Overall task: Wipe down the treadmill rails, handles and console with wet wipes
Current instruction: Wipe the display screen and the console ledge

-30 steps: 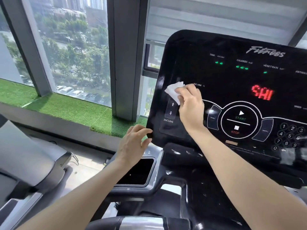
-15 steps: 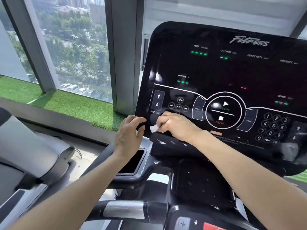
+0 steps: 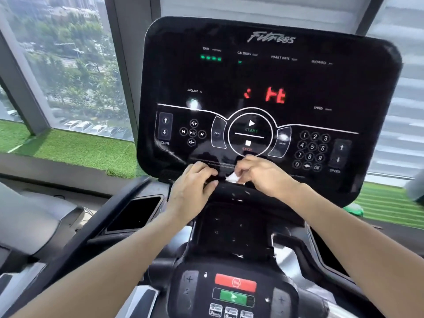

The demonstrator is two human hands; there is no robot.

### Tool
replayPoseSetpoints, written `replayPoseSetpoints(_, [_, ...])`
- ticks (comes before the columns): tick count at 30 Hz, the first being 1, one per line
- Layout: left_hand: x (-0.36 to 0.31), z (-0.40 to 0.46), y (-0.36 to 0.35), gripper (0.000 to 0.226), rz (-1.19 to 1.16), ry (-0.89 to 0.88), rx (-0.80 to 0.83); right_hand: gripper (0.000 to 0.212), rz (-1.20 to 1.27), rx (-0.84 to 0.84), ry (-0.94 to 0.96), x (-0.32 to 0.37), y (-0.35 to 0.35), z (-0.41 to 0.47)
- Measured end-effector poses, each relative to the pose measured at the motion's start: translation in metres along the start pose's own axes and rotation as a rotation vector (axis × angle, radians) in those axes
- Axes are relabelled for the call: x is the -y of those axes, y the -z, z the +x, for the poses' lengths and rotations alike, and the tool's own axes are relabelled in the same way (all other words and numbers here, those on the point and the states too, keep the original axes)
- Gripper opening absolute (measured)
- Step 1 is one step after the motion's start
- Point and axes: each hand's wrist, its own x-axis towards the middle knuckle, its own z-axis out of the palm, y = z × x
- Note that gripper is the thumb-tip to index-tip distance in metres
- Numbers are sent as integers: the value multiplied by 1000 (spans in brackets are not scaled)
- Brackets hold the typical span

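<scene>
Head view, facing down, close to console (image 3: 270,88)

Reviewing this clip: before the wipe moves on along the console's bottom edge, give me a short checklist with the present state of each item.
1. Wet wipe pinched in the right hand: ok.
2. Wipe in contact with the console at its lower edge: ok.
3. Left hand clear of the wipe, fingers curled at the console's lower edge: ok.
4. Hands clear of the START/STOP pad: not ok, right fingers sit just below STOP.
5. Wipe still moist: cannot tell.
6. Console powered, red display lit: ok.
</scene>
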Motion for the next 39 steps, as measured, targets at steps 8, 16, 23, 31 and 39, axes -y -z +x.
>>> replayPoseSetpoints(8, [-14, 9, -16, 17, 63, 25, 98, 42, -127, 41, -31, -35, 15, -58])
replayPoseSetpoints(16, [-16, 17, -12, 19, 118, 79, 186, 31, -141, -154, 145, 5, -7, 7])
replayPoseSetpoints(23, [-22, 19, -12, 20, 191, 76, 217, 18, -132, -139, 92, -3, -4, -14])
replayPoseSetpoints(31, [-67, 20, -34, 33, 157, 11, 276, 37, -197, -48, -44, -45, 20, -92])
replayPoseSetpoints(39, [-94, 24, -59, 26, 169, -7, 293, 33, -225, -62, -76, -57, 32, -119])
